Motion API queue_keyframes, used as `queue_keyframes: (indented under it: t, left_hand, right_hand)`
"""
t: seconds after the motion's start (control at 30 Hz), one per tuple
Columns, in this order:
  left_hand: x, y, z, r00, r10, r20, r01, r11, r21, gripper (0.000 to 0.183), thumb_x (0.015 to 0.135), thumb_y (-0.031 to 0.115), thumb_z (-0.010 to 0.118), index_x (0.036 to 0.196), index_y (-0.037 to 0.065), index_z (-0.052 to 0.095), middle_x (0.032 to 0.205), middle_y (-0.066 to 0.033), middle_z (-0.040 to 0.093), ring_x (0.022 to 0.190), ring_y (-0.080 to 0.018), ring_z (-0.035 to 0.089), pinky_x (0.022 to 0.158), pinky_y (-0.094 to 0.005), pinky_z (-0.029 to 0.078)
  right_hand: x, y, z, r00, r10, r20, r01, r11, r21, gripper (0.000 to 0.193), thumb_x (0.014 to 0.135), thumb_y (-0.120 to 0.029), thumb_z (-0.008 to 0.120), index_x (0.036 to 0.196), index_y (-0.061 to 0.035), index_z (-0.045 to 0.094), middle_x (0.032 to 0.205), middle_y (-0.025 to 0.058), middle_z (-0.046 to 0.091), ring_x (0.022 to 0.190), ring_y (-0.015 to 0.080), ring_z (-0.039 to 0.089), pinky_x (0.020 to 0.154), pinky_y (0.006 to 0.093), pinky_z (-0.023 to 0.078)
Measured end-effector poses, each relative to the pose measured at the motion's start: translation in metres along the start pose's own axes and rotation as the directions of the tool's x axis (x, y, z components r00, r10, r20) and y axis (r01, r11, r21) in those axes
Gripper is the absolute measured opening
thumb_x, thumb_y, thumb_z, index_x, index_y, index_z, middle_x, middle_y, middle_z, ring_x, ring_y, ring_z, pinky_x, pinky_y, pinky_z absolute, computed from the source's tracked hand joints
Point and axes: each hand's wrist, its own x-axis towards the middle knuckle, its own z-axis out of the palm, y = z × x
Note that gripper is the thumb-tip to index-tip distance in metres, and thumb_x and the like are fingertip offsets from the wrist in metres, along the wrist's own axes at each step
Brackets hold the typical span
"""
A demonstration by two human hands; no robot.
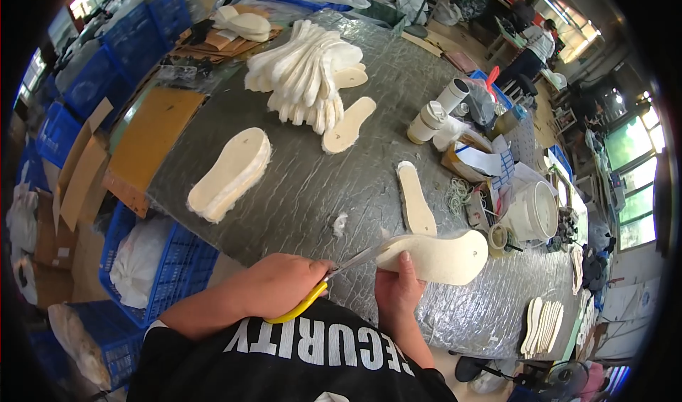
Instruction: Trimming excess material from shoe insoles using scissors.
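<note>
My left hand (284, 285) is closed around yellow-handled scissors (302, 304), with the metal blades pointing right. Their tips reach the left end of a cream, fleecy insole (444, 258). My right hand (400, 286) grips that insole from below, thumb on its upper face. Partly behind it, another narrow insole (415, 199) lies on the table. Farther left rests a short stack of insoles (231, 173) with fuzzy edges. At the far side is a big heap of white fleecy insoles (302, 68), with a single insole (349, 125) just in front of it.
The table (298, 224) has a shiny dark covering with a fluff scrap (339, 223). To the right stand white cups (428, 121), a bucket (533, 210) and boxes. A row of insoles (542, 327) sits at the near right corner. Blue crates (160, 260) line the left. A person (536, 50) stands far back.
</note>
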Motion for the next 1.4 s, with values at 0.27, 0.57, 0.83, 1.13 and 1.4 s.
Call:
queue_keyframes:
  t: [0.27,0.57,0.83,1.13,1.4]
  left_hand:
    - [0.005,0.001,0.006,0.997,0.023,-0.078,-0.022,1.0,0.006,0.041,0.085,0.024,0.052,0.112,-0.007,0.047,0.074,-0.0201,0.058,0.07,-0.0342,0.058,0.063,-0.0402,0.046]
    - [0.011,0.007,0.003,0.999,0.012,-0.046,-0.011,1.0,0.015,0.039,0.087,0.023,0.048,0.107,-0.011,0.047,0.072,-0.0213,0.06,0.069,-0.0341,0.06,0.061,-0.0397,0.048]
    - [0.012,0.005,0.008,0.999,0.017,-0.038,-0.014,0.997,0.071,0.037,0.086,0.019,0.046,0.107,-0.012,0.046,0.07,-0.0203,0.06,0.067,-0.0323,0.061,0.059,-0.0385,0.049]
    - [0.015,0.003,0.009,1.0,0.02,0.02,-0.021,0.998,0.059,0.043,0.085,0.02,0.051,0.112,-0.012,0.044,0.067,-0.0211,0.058,0.062,-0.0346,0.06,0.059,-0.0388,0.048]
    - [0.017,-0.002,0.015,0.998,0.029,-0.054,-0.027,0.998,0.048,0.043,0.085,0.021,0.052,0.113,-0.011,0.044,0.075,-0.0241,0.059,0.067,-0.0369,0.059,0.061,-0.0394,0.048]
  right_hand:
    - [-0.004,0.003,0.002,0.999,0.02,-0.039,-0.02,1.0,0.011,0.031,0.083,-0.001,0.053,0.112,-0.0053,0.044,0.107,0.0086,0.053,0.099,0.0203,0.053,0.089,0.0368,0.044]
    - [-0.009,0.005,0.007,0.998,0.037,0.044,-0.035,0.999,-0.034,0.031,0.083,-0.001,0.054,0.112,-0.0057,0.045,0.107,0.0075,0.053,0.099,0.0194,0.052,0.088,0.0369,0.042]
    - [-0.01,0.005,0.003,0.997,0.077,0.01,-0.076,0.994,-0.074,0.041,0.081,0.001,0.055,0.118,-0.0082,0.041,0.112,0.0065,0.05,0.105,0.0204,0.049,0.096,0.0397,0.038]
    - [-0.007,0.007,-0.003,0.999,0.052,-0.015,-0.053,0.996,-0.072,0.039,0.081,0.001,0.055,0.117,-0.0073,0.042,0.11,0.0071,0.051,0.102,0.0206,0.052,0.091,0.0389,0.042]
    - [-0.008,0.004,0.002,0.994,0.112,-0.004,-0.112,0.986,-0.12,0.038,0.08,0.002,0.055,0.115,-0.0071,0.044,0.108,0.0074,0.052,0.101,0.0208,0.052,0.091,0.0385,0.042]
